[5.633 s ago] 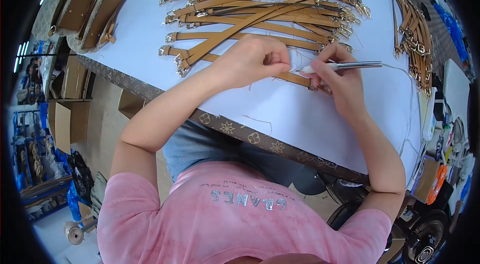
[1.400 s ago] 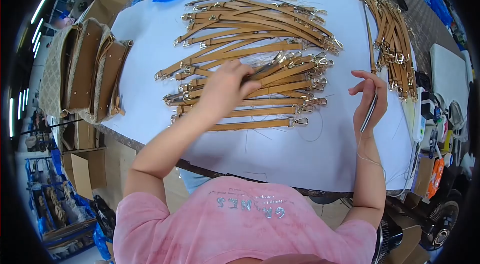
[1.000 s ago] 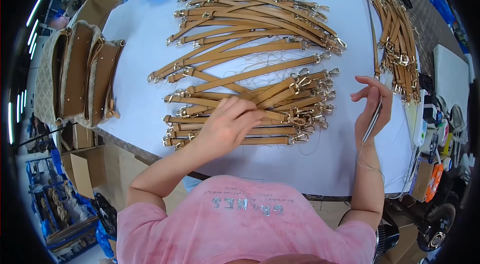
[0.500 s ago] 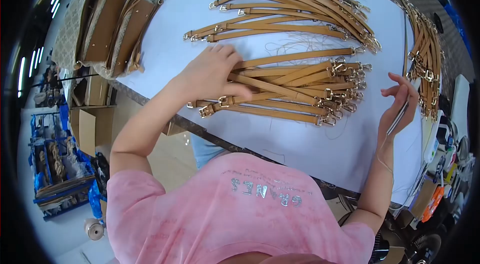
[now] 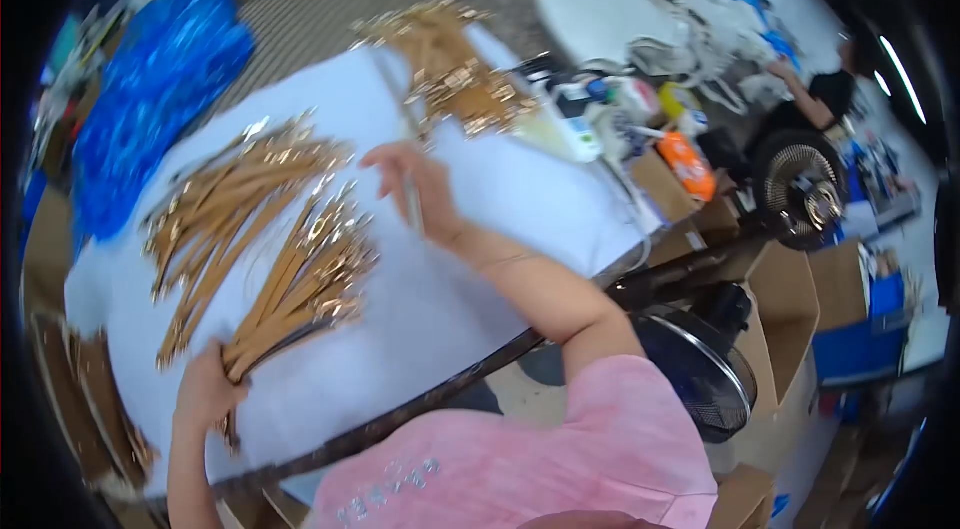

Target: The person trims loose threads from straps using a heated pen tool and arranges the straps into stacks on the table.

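At the frame's lower left, the left hand [image 5: 208,389] is grasping narrow tan leather-like straps [image 5: 286,303], an uneven pinch perhaps risking outer ones slipping, while the right hand [image 5: 420,191], upper centre, is holding a slim silvery tool [image 5: 413,205]

Bright light, glowing tube lights [image 5: 901,79] upper right, strong motion blur, dark curved edges

Tan straps [image 5: 275,314] (gold-toned hardware [image 5: 345,239]), white sheet [image 5: 450,329], pink shirt [image 5: 530,449].
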Tool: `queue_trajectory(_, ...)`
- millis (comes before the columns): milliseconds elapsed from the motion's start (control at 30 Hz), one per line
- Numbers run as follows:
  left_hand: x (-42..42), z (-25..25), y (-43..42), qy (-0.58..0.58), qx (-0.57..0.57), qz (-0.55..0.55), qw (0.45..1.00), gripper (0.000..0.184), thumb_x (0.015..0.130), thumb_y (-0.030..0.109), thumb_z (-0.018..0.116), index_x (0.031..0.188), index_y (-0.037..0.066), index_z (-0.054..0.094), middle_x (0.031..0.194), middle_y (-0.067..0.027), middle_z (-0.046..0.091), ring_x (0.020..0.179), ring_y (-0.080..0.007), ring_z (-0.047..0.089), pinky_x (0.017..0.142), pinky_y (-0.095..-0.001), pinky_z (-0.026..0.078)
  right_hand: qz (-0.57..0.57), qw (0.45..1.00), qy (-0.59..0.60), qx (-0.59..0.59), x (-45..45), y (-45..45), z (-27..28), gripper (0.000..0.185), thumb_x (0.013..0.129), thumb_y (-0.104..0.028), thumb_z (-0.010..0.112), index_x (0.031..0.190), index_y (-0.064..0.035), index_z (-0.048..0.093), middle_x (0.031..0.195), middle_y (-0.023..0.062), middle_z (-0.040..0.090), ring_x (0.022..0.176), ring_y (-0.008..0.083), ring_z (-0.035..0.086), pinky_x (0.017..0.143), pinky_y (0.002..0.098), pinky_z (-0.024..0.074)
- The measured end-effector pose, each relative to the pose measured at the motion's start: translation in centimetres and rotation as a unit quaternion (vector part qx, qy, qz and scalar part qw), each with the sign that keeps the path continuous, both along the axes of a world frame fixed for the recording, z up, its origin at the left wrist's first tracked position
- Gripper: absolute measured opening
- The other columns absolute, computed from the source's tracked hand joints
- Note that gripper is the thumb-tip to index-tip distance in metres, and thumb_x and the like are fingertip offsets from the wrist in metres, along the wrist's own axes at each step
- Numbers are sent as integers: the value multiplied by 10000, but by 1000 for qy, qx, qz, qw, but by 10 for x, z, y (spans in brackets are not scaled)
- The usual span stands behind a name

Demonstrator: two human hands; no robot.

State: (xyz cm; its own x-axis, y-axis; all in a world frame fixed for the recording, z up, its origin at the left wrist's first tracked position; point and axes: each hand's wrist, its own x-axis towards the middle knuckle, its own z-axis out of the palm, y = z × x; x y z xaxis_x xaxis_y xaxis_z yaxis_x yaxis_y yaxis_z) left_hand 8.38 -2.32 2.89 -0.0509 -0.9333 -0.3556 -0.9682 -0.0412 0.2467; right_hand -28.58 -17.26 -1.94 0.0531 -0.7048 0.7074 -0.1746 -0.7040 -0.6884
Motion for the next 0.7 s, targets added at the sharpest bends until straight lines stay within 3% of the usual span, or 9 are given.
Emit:
queue_trajectory(133, -4, -25, 8, -15, -120, -25, 992, 248, 627, 83, 704, 779, -29, 543, 776, -259, 615, 764, -448, 610, 695, -483, 503, -36, 998, 11, -42, -7, -2, 10, 95, 938, -22, 546, 981, -43, 628, 849, 68, 666, 550, 116, 591, 516, 251, 473)
queue_trajectory(267, -17, -10, 13, -19, -124, -1, 992, 237, 616, 61, 695, 786, -30, 557, 776, -256, 625, 760, -444, 615, 688, -477, 503, -53, 997, 24, -58, -14, -6, 17, 94, 935, -17, 551, 977, -45, 630, 806, 64, 653, 545, 121, 590, 509, 250, 469)
queue_trajectory(467, -28, 90, -8, -28, -115, -12, 993, 350, 602, 25, 690, 938, -30, 610, 777, -247, 645, 782, -438, 620, 678, -433, 500, -124, 986, -53, -102, -44, -26, 30, 88, 921, 0, 566, 959, -42, 633, 748, 61, 637, 562, 108, 592, 493, 248, 458)
queue_trajectory(533, -48, 143, -11, -2, -106, 18, 994, 377, 596, 31, 704, 954, -37, 610, 758, -229, 631, 766, -356, 659, 684, -397, 493, -209, 966, -30, -150, -63, -34, 34, 92, 959, -87, 550, 976, -36, 624, 839, 87, 660, 585, 109, 589, 517, 250, 467)
queue_trajectory(567, -52, 163, -13, 5, -146, 21, 989, 398, 610, 20, 699, 994, -39, 609, 752, -195, 638, 758, -303, 657, 690, -385, 496, -52, 973, -211, -81, -74, -43, 25, 165, 982, -164, 519, 990, -45, 634, 831, 74, 647, 621, 110, 579, 552, 255, 469)
queue_trajectory(600, -49, 177, -7, 3, -179, 37, 983, 420, 625, 10, 693, 1033, -41, 608, 745, -161, 645, 750, -250, 654, 697, -373, 499, 115, 915, -386, 7, -79, -52, 14, 242, 1005, -241, 489, 1003, -54, 644, 823, 61, 633, 657, 112, 568, 586, 260, 471)
queue_trajectory(633, -25, 175, -1, 53, -280, 14, 958, 461, 628, 8, 699, 1077, -36, 605, 839, -141, 647, 818, -206, 635, 722, -357, 500, 10, 955, -297, -2, -81, -47, 25, 382, 1032, -357, 411, 1017, -52, 640, 824, 37, 606, 682, 81, 545, 595, 242, 468)
queue_trajectory(667, -1, 175, 3, 98, -386, -15, 917, 503, 630, 7, 704, 1122, -31, 603, 933, -121, 648, 887, -162, 615, 747, -342, 501, -78, 969, -229, -39, -80, -40, 37, 331, 1025, -314, 450, 997, -35, 628, 841, 42, 637, 618, 74, 527, 571, 223, 455)
queue_trajectory(700, -4, 212, -4, 298, -112, 77, 945, 615, 615, 25, 740, 1208, -25, 582, 1037, -116, 649, 982, -178, 606, 857, -305, 486, -191, 968, -161, -1, -79, -31, 49, 269, 1015, -253, 483, 977, -22, 616, 888, 63, 681, 559, 73, 532, 543, 212, 448)
